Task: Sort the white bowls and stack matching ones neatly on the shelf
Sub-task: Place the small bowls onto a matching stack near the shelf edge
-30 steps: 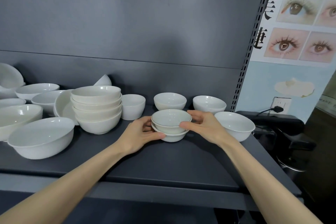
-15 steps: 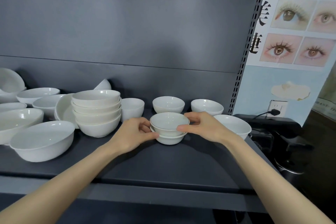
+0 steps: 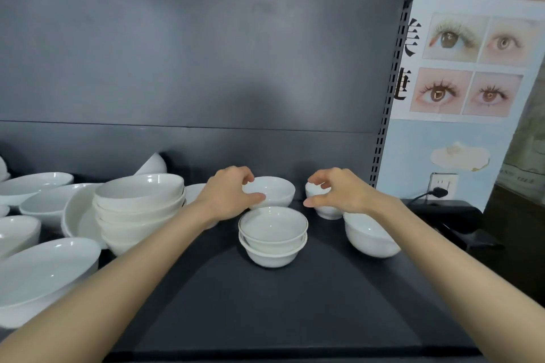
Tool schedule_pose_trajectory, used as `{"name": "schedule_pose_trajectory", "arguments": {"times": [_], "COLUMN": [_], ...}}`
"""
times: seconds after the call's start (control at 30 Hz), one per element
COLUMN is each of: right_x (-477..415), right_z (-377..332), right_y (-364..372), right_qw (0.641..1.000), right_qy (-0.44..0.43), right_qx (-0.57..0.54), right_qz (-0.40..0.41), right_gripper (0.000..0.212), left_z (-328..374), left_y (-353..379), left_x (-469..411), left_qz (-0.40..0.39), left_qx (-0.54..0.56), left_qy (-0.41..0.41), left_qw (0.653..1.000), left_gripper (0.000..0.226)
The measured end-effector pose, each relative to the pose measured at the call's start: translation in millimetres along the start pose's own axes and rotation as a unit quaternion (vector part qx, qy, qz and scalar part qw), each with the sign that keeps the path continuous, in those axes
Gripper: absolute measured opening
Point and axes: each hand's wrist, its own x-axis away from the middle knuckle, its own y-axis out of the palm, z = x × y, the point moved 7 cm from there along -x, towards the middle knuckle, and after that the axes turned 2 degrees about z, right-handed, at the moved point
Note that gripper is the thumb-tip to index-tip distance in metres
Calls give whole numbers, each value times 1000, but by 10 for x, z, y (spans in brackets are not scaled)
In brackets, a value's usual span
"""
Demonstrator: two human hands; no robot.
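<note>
A stack of two small white bowls (image 3: 272, 234) stands free in the middle of the dark shelf (image 3: 295, 309). Behind it, my left hand (image 3: 228, 194) grips the left rim of a single small bowl (image 3: 274, 191), thumb on its outer wall. My right hand (image 3: 339, 193) curls over another small bowl (image 3: 326, 211) at the back right, fingers on its rim and thumb under its side; most of that bowl is hidden. One more small bowl (image 3: 368, 240) sits to the right, under my right wrist.
A stack of several medium bowls (image 3: 138, 209) stands left of centre, with wide bowls (image 3: 44, 271) and tilted ones further left. The shelf's perforated upright (image 3: 380, 138) is at the right, with a poster, a wall socket (image 3: 442, 186) and a black appliance beyond it.
Both hands let go of the two-bowl stack and moved back to the rear bowls, the left onto the middle one, the right onto the right one. The view tilted down and drew closer.
</note>
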Motion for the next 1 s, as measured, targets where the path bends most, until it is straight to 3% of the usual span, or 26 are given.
{"name": "schedule_pose_trajectory", "arguments": {"times": [0.37, 0.5, 0.57, 0.7, 0.8, 1.0], "right_x": [-690, -865, -920, -985, -1042, -1053], "right_z": [206, 317, 342, 357, 367, 330], "right_y": [203, 358, 407, 485, 500, 448], "right_qw": [995, 988, 985, 980, 981, 979], "right_qy": [-5, 0, -7, -26, -35, -45], "right_qx": [-16, -26, -32, -62, -72, -119], "right_qz": [-99, -152, -168, -185, -179, -156], "right_gripper": [77, 87, 82, 51, 47, 43], "left_z": [-223, -289, -305, -316, -290, -273], "left_y": [308, 453, 493, 524, 522, 456], "left_x": [-536, -605, -629, -678, -674, -620], "left_qz": [-123, -182, -197, -178, -157, -142], "left_qx": [-70, -118, -115, -122, -119, -43], "left_qy": [-76, -98, -101, -102, -105, -116], "left_qw": [987, 971, 968, 971, 975, 982], "left_gripper": [87, 81, 79, 66, 63, 108]}}
